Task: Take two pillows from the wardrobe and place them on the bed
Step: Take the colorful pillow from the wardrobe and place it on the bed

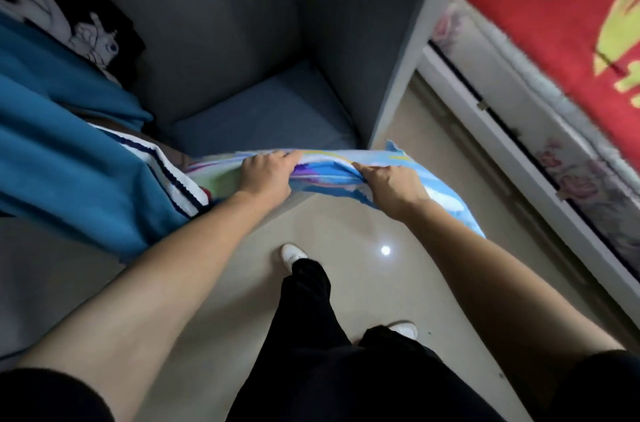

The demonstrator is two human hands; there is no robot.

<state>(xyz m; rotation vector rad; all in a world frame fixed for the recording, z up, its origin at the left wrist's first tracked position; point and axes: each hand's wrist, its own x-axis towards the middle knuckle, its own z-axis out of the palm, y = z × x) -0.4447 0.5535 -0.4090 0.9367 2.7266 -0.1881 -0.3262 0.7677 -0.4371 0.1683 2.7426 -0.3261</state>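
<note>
A light-blue patterned pillow [446, 195] hangs at the front edge of the grey wardrobe [263, 124], partly out over the floor. My left hand [268, 176] grips its top edge near the middle. My right hand [394, 184] pinches the same edge a little further right. The pillow's left end is hidden behind hanging clothes. The bed with a red and yellow cover [554, 23] lies at the right. No second pillow shows.
A teal garment [72, 151] with a white striped hem hangs at the left, with a black and white printed one [86, 34] behind it. The wardrobe's side panel [412, 51] stands between the wardrobe and the bed. Beige tiled floor [363, 224] lies under my feet.
</note>
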